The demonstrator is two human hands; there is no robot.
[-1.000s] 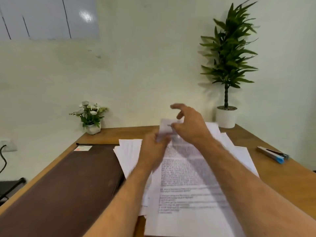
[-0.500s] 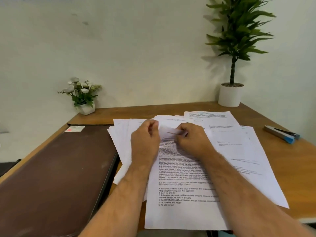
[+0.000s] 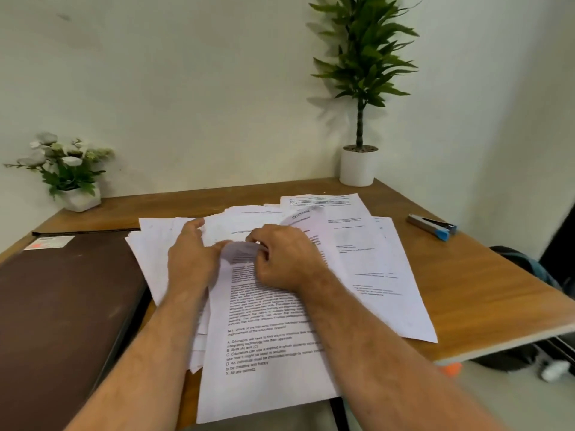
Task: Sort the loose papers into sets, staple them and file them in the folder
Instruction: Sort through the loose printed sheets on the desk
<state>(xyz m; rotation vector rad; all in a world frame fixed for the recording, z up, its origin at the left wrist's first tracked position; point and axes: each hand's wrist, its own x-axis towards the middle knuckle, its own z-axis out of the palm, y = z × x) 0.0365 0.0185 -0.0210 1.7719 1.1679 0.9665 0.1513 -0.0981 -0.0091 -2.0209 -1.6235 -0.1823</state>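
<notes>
On the wooden desk (image 3: 485, 293), the brown folder (image 3: 62, 306) lies left of the loose papers (image 3: 373, 275); the left hand (image 3: 193, 259) and right hand (image 3: 286, 259) pinch the top sheet's (image 3: 258, 353) curled upper edge; the stapler (image 3: 434, 227) lies far right.

- You have two hands in view: your left hand (image 3: 193, 256) and your right hand (image 3: 284, 259), both at the curled top edge of one printed sheet (image 3: 261, 331).
- One spread of loose papers (image 3: 373, 269) lies under and around your hands; the overlapping sheets are too many to count exactly.
- One dark brown folder (image 3: 62, 306) lies left of your left hand.
- One stapler (image 3: 433, 227), grey with blue ends, lies well to the right of your right hand.
- Two potted plants stand beyond your hands: a small flowering one (image 3: 67, 172) far left and a tall leafy one (image 3: 361, 82) far right.
- One desk (image 3: 485, 281) carries all of it.
</notes>
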